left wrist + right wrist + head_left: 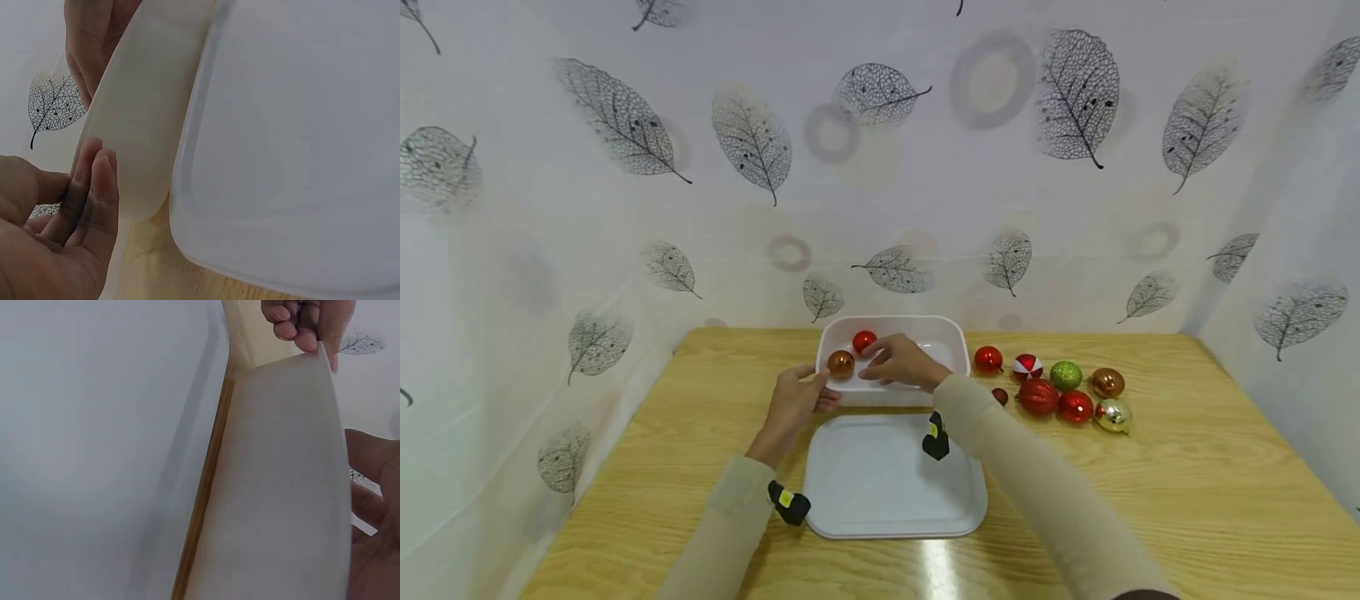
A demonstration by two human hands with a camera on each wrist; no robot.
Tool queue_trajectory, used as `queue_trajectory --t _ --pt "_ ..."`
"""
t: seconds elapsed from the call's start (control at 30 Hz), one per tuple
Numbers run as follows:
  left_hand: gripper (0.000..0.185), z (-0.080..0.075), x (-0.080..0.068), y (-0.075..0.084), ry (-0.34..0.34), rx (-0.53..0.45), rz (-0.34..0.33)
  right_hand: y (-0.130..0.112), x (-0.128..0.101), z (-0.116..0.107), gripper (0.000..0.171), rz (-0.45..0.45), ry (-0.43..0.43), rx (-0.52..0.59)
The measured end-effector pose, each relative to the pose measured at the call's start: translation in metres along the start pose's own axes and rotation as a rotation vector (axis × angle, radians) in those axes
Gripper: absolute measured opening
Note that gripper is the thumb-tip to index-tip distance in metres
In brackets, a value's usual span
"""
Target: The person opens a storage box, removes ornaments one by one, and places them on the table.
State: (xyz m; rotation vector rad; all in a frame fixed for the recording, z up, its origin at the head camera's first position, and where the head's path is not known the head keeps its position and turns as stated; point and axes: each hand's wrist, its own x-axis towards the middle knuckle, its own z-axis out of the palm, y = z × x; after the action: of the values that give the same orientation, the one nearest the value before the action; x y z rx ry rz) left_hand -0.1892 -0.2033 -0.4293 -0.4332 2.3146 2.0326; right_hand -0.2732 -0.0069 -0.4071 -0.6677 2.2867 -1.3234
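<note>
A white plastic bin point(887, 398) stands at the back of the table, with a shiny copper-brown bauble point(841, 364) and a shiny red bauble point(864, 341) in its left part. My left hand point(792, 402) pinches the rim at the bin's front left corner; in the left wrist view the thumb is inside and fingers point(103, 181) lie against the outer wall. Over the bin, my right hand point(904, 362) reaches in beside the two baubles with its fingers apart, and nothing shows between them. In the right wrist view the bin's wall partly hides that hand.
A white lid point(887, 479) lies flat in front of the bin. To the right, several baubles are grouped, among them a green glittery one point(1066, 376), a gold one point(1112, 415) and a red-and-white one point(1027, 367). A small dark red bauble point(1000, 397) is partly behind the right sleeve.
</note>
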Motion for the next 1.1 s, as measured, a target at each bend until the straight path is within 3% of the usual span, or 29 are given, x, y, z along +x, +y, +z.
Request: queue_trajectory --t 0.5,0.83,1.1 --pt "0.042 0.000 0.001 -0.003 0.002 -0.021 0.022 0.007 0.023 0.018 0.049 0.035 0.038 -0.033" --pt "0.044 0.000 0.000 -0.003 0.007 -0.018 0.027 -0.001 0.028 0.026 0.051 0.025 0.036 -0.042" --pt "0.043 0.000 -0.001 0.000 0.010 -0.012 0.022 -0.002 0.030 0.029 0.042 0.025 0.005 -0.002"
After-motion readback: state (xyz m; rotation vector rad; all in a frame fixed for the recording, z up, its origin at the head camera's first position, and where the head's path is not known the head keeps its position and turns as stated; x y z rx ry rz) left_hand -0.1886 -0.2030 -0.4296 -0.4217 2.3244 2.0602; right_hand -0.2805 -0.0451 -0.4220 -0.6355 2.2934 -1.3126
